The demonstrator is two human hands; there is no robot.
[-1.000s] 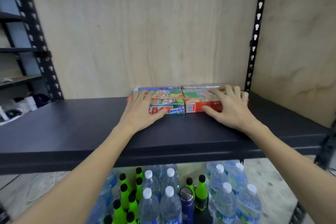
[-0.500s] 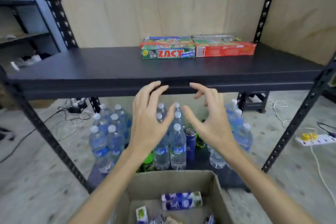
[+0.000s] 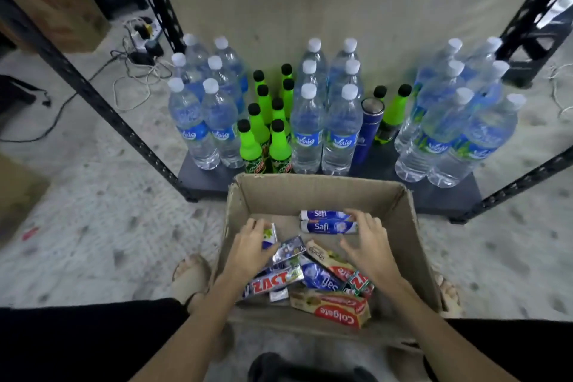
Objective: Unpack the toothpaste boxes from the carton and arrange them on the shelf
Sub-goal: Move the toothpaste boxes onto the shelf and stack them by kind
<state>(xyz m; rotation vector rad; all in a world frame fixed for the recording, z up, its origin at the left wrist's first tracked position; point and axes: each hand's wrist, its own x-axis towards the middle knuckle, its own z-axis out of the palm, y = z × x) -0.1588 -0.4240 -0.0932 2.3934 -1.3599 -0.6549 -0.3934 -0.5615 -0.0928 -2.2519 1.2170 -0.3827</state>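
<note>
The open cardboard carton (image 3: 400, 226) stands on the floor in front of me, with several toothpaste boxes lying loose in it. Two blue-and-white Safi boxes (image 3: 322, 222) lie side by side at its far end. A Zact box (image 3: 273, 281) and a red Colgate box (image 3: 333, 308) lie nearer me. My left hand (image 3: 249, 246) is at the carton's left wall, fingers and thumb closed around a small green-and-white box (image 3: 270, 232). My right hand (image 3: 367, 245) hovers with spread fingers over the right ends of the Safi boxes. The shelf with the placed boxes is out of view.
Behind the carton the rack's bottom shelf (image 3: 204, 178) holds several water bottles (image 3: 339, 127), green soda bottles (image 3: 249, 143) and a blue flask (image 3: 369, 130). Black rack posts (image 3: 102, 102) slant at both sides. Cables and a power strip (image 3: 139, 40) lie far left. My sandalled feet flank the carton.
My view has dropped from the shelf to the carton. Both hands have come down from the shelf edge into the carton, the left onto a small box, the right over the Safi boxes.
</note>
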